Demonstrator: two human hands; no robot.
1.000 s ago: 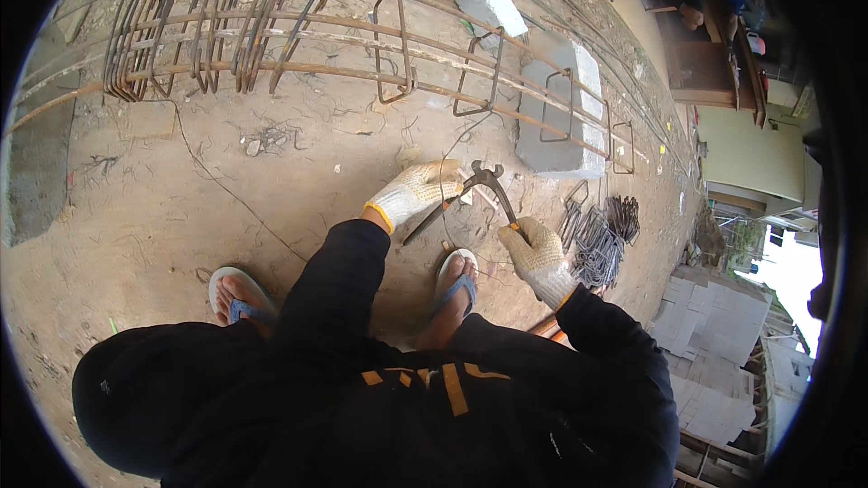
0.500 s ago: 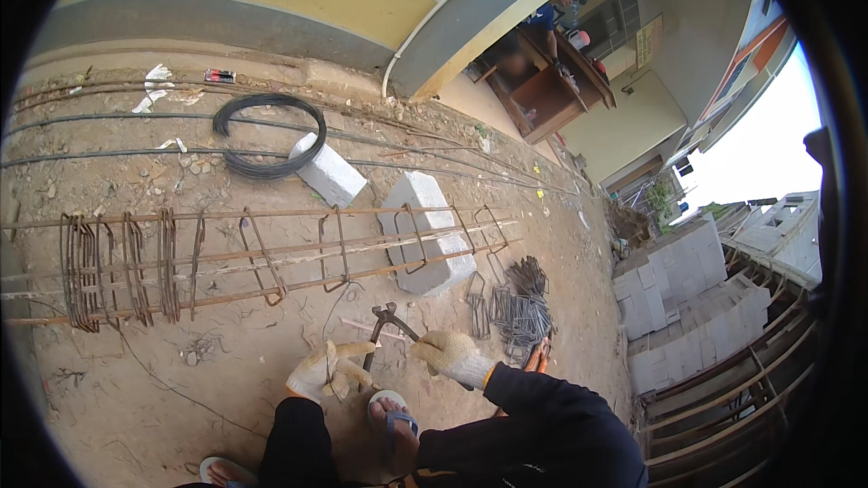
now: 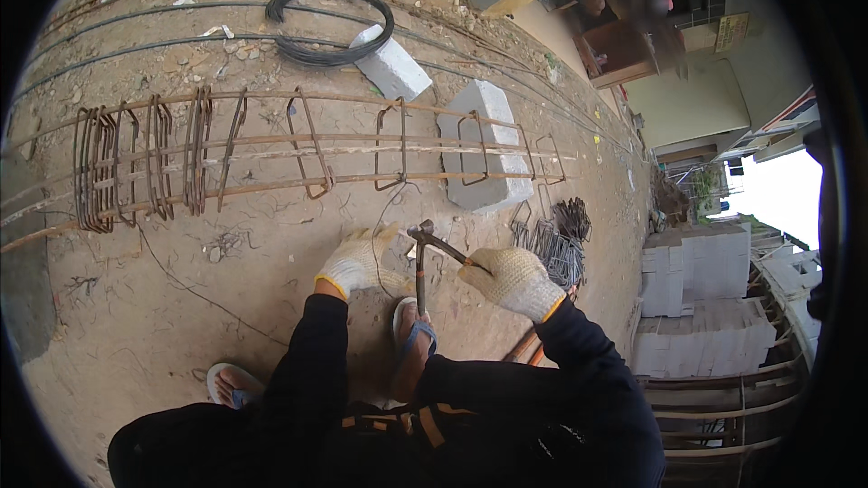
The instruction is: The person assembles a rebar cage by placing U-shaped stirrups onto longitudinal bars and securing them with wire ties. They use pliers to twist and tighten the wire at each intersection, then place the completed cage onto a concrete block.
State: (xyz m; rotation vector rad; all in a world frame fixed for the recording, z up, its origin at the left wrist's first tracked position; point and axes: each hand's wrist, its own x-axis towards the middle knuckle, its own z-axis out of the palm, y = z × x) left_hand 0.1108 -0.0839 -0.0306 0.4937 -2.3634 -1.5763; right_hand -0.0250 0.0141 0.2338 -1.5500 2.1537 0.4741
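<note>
My right hand (image 3: 517, 282), in a cream knit work glove, is closed around one handle of the pincers (image 3: 434, 242). Their other handle hangs free, spread apart from the first. Just left of the tool is my gloved left hand (image 3: 354, 264), its fingers apart and somewhat blurred, with nothing plainly held. A thin wire (image 3: 378, 217) hangs from the rebar cage and passes by the left fingers. Beyond both hands, the long rusty rebar cage (image 3: 307, 176) lies across, its bent stirrups bunched at the left and spaced out toward the right.
White blocks (image 3: 493, 131) stand under and behind the cage. A coil of black wire (image 3: 330, 25) leans on a smaller block (image 3: 391, 63). Loose stirrups (image 3: 556, 248) are piled at right, with stacked pale blocks (image 3: 696, 271) beyond. People are by a wooden cabinet (image 3: 619, 50) in the doorway.
My view has shifted, so the cage sits higher in it. My left hand has come off the pincers' handle, its fingers spread. The right hand still grips its handle, and the pincers' handles are wide apart.
</note>
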